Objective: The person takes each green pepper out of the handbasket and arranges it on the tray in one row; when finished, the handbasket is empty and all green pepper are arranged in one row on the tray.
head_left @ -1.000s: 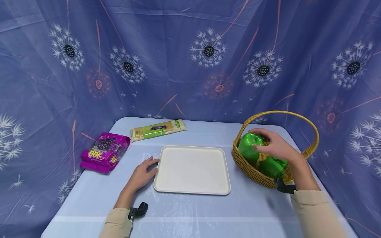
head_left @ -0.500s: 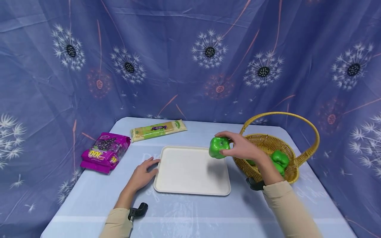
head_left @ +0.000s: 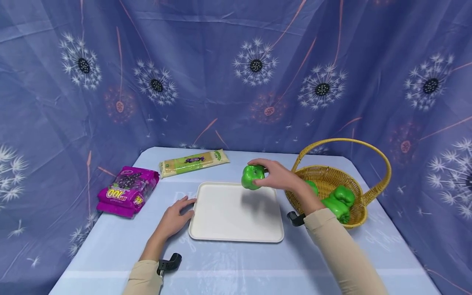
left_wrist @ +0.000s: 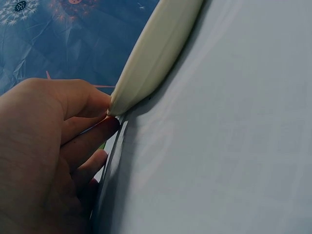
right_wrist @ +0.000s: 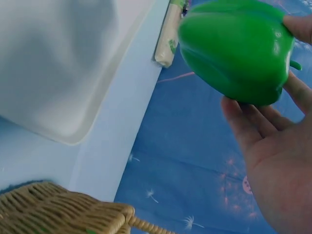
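Observation:
In the head view my right hand [head_left: 278, 176] holds a green bell pepper [head_left: 251, 177] above the far right part of a white tray [head_left: 232, 217]. The right wrist view shows the thumb and fingers gripping the pepper [right_wrist: 234, 53] at its stem end. My left hand [head_left: 175, 218] touches the tray's left edge with relaxed fingers. Up close in the left wrist view, the thumb tip meets the rim of the tray [left_wrist: 151, 58]; some fingers are partly hidden. On the right stands a wicker basket [head_left: 324, 174] with more green peppers [head_left: 344, 195] inside, partly covered by my right arm.
A purple grape-picture bag [head_left: 129, 190] lies at the table's left side. Behind the tray is a long green and beige packet [head_left: 193, 162]. The basket's tall handle [head_left: 385, 176] arches above it. Blue dandelion-print cloth [head_left: 206, 82] hangs around the table.
My right hand has lifted the bell pepper out of the basket and carried it left over the tray. The left hand stays at the tray's edge.

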The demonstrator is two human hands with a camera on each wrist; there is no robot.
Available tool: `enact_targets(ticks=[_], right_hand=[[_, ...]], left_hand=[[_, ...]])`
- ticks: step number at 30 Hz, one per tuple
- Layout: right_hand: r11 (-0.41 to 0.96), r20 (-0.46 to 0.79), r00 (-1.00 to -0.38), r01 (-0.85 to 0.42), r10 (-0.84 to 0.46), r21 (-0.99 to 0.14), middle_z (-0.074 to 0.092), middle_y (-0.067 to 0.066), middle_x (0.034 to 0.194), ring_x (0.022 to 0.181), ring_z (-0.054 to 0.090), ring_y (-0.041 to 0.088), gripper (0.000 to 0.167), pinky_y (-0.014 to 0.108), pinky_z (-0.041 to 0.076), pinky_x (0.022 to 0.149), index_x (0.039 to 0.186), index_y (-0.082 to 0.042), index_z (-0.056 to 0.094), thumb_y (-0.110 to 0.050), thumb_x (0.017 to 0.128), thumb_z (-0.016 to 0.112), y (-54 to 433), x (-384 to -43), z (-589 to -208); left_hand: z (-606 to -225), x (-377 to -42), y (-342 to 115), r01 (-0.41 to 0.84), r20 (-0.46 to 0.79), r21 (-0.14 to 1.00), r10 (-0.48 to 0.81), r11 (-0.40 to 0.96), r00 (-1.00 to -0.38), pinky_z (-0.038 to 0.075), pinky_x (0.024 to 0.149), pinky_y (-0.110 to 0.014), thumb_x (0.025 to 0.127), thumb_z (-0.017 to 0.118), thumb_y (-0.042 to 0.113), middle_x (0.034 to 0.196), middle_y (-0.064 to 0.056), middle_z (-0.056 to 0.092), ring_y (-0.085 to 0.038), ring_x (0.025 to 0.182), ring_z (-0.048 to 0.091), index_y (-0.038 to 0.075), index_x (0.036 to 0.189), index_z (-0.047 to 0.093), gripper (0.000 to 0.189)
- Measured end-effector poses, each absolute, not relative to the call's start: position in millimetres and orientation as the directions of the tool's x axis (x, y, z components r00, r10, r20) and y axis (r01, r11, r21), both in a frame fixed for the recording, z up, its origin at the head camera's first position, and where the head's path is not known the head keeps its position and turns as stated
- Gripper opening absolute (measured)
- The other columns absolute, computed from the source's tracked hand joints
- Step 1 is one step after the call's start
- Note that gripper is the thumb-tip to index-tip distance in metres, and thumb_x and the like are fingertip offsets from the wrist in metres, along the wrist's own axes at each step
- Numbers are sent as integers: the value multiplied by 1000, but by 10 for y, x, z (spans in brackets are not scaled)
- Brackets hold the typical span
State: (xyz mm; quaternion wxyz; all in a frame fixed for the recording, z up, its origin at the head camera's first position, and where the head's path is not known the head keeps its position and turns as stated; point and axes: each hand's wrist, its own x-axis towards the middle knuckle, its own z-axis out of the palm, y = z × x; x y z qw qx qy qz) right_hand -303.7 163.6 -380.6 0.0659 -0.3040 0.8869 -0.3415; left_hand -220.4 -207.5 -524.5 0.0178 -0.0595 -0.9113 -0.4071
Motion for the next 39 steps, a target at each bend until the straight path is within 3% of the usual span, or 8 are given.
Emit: enact_targets(ticks=[7,15,22,27,39], right_hand=[[552,134,-830,-472,-542,-687,42,3,117,105,50,18,59,42,49,93,134,-24,56,-34,79,76,1484,-3174,-3903],[517,159,-839,-458,-521,-723,50,6,117,108,54,23,58,47,48,95,132,-17,56,-30,79,77,1267,-3292,-4062],[503,174,-860,-432,-480,-748,56,3,122,106,58,20,60,36,54,84,131,-13,57,-28,77,78,1106,-3326,-4196],[480,169,-886,-384,-432,-789,57,3,123,110,57,18,69,32,52,87,136,-12,51,-26,76,81,990,-3357,-4313],[455,139,-918,-310,-371,-835,58,0,126,111,58,18,61,29,52,87,129,-15,59,-36,77,81,677,-3326,-4508]], left_hand=[[-5257,-2205,-2084,126,90,732,88,670,-992,23,107,-62,91,63,23,146,-18,41,-44,135,31,18,133,60,42],[-5264,-2211,-2084,115,82,733,80,670,-993,23,107,-62,91,63,23,146,-18,41,-45,135,31,18,132,60,42],[-5250,-2205,-2088,134,95,742,95,657,-991,24,107,-61,91,63,23,146,-18,41,-43,135,31,18,132,60,41],[-5274,-2208,-2094,148,103,735,107,661,-989,25,108,-60,92,64,22,146,-18,41,-42,135,33,18,133,59,42],[-5266,-2203,-2087,118,76,730,92,673,-993,23,108,-61,92,61,26,147,-17,40,-42,135,31,19,134,58,42]])
